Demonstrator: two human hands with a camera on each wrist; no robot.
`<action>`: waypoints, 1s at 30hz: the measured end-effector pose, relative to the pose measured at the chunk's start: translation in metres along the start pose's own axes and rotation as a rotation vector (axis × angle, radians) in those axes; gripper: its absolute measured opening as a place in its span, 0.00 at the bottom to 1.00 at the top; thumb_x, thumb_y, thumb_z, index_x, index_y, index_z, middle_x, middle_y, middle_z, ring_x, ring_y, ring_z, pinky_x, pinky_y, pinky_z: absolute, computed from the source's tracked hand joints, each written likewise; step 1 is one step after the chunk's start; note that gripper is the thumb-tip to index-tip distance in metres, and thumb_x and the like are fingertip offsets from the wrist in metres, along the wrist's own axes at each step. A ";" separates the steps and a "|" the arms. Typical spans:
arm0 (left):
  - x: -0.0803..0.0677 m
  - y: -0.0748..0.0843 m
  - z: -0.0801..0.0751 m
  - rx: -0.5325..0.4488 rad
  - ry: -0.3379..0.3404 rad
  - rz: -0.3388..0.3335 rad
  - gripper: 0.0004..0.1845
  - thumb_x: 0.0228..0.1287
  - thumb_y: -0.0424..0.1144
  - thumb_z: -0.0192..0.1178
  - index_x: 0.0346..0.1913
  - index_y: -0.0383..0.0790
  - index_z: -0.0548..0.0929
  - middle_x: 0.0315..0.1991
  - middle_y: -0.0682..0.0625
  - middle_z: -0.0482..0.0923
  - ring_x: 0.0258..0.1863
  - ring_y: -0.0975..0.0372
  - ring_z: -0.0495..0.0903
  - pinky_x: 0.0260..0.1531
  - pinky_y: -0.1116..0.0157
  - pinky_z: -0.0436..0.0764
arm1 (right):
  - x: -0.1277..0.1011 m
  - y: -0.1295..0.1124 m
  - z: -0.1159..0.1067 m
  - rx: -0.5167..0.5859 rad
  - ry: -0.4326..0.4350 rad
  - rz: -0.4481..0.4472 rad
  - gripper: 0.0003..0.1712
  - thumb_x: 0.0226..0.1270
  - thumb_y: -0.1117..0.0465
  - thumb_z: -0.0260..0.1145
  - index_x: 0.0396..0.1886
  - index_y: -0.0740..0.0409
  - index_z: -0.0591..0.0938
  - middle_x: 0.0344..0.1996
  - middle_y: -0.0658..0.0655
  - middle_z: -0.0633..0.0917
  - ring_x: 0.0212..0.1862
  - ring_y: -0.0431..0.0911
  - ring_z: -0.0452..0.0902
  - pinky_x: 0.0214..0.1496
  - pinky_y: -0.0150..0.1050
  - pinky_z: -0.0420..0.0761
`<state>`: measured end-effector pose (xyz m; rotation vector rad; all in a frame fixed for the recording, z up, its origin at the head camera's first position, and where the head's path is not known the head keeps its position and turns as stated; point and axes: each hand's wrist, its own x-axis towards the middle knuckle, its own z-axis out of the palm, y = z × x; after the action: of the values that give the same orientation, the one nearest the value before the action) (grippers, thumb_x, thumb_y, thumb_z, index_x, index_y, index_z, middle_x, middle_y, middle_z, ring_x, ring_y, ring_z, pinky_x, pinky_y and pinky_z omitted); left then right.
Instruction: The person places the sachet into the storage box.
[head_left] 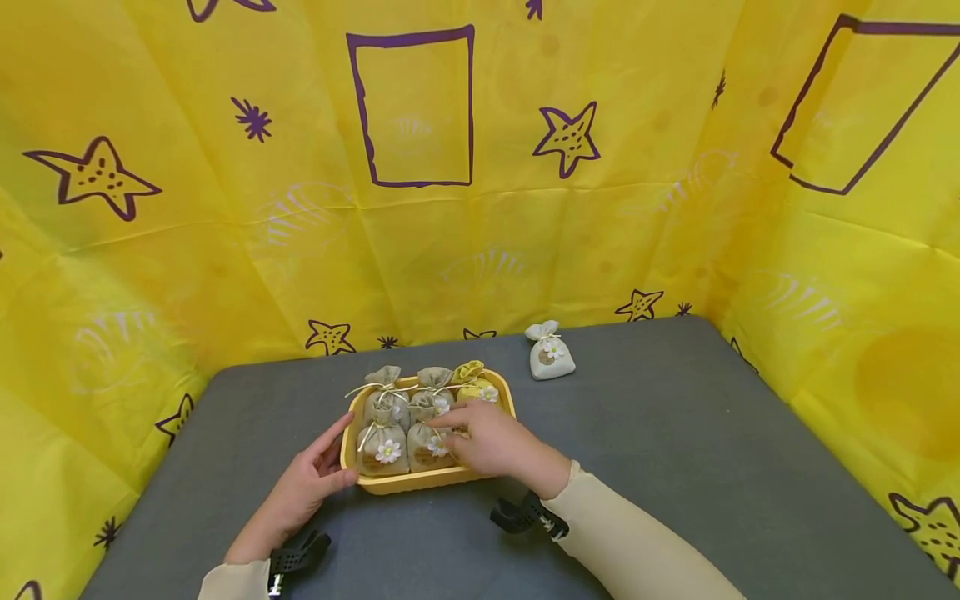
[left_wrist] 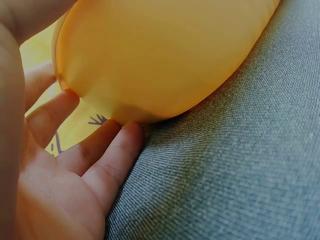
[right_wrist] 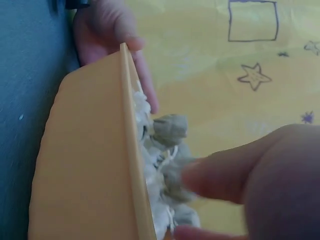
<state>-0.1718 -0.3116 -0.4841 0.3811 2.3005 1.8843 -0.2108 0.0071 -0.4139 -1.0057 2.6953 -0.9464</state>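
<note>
Burlap sachets: five, perhaps six, trayed.

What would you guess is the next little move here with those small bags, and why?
Probably the right hand lifts off and reaches back for the lone bag lying on the table beyond the tray. The tray holds five bags with its front right corner under that hand, and the left hand already steadies the tray's side.

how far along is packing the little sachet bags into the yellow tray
Mostly done: five sachets sit in the yellow tray. In hand: the right hand rests over the tray's front right corner while the left hand steadies its side. Left: one white sachet remains on the grey table.
</note>
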 end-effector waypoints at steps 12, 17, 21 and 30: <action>0.000 0.002 0.002 -0.024 -0.001 -0.013 0.43 0.69 0.30 0.63 0.80 0.41 0.49 0.77 0.32 0.45 0.65 0.67 0.66 0.54 0.69 0.74 | -0.058 0.049 -0.031 0.277 0.550 -0.011 0.20 0.69 0.66 0.66 0.60 0.55 0.83 0.59 0.55 0.78 0.56 0.50 0.77 0.46 0.45 0.82; -0.001 0.002 0.002 -0.036 -0.013 0.004 0.43 0.70 0.29 0.62 0.80 0.39 0.48 0.77 0.31 0.45 0.63 0.74 0.67 0.55 0.70 0.74 | -0.081 0.080 -0.038 0.348 0.636 0.120 0.20 0.71 0.64 0.66 0.61 0.56 0.81 0.56 0.56 0.79 0.56 0.52 0.78 0.47 0.46 0.80; -0.001 0.002 0.001 -0.049 -0.021 0.021 0.43 0.70 0.28 0.62 0.80 0.38 0.48 0.76 0.30 0.45 0.63 0.75 0.66 0.55 0.70 0.73 | -0.098 0.101 -0.042 0.441 0.631 0.254 0.20 0.73 0.63 0.65 0.63 0.55 0.79 0.56 0.62 0.80 0.49 0.57 0.82 0.46 0.41 0.81; 0.000 0.002 0.002 -0.061 -0.025 0.024 0.44 0.69 0.28 0.62 0.80 0.37 0.47 0.76 0.30 0.45 0.63 0.74 0.67 0.55 0.70 0.74 | -0.121 0.132 -0.047 0.702 0.586 0.364 0.28 0.74 0.68 0.60 0.71 0.65 0.68 0.67 0.70 0.67 0.62 0.63 0.69 0.48 0.44 0.83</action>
<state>-0.1709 -0.3094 -0.4830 0.4246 2.2264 1.9440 -0.2052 0.1842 -0.4671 -0.0971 2.4142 -2.1128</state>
